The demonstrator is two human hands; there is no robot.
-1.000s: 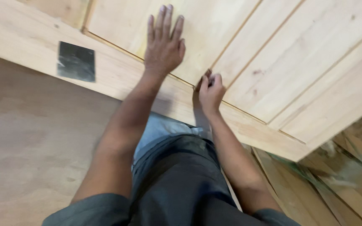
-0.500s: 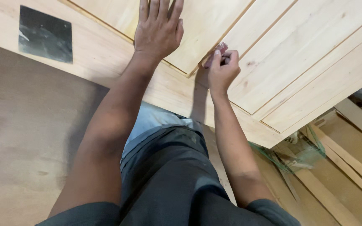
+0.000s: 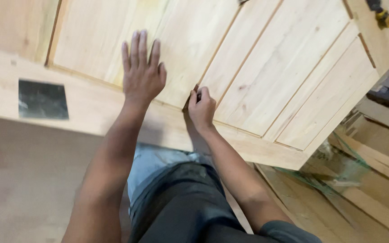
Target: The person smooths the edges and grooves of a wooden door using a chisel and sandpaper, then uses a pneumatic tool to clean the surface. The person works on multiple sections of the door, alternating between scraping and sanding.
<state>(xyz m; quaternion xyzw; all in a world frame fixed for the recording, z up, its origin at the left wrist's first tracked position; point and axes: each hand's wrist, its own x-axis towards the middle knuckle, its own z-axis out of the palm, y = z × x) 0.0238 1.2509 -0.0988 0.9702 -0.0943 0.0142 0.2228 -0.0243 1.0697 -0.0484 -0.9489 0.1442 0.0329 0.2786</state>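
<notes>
Pale pine panelled door (image 3: 266, 76), lying flat, long axis running lower left to upper right. Left hand (image 3: 141, 74) spread flat on a panel; right hand (image 3: 202, 108) pinched on a small object in the groove.

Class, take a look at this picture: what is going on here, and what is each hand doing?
A person leans over a pale wooden panelled door lying flat. The left hand rests open, fingers spread, on one of the panels. The right hand is bunched at the groove between two panels, fingertips pressed into the joint; whether it holds something small cannot be told. A dark square sheet lies on the door's frame off to the left. Loose wooden boards lie on the floor at the right.
</notes>
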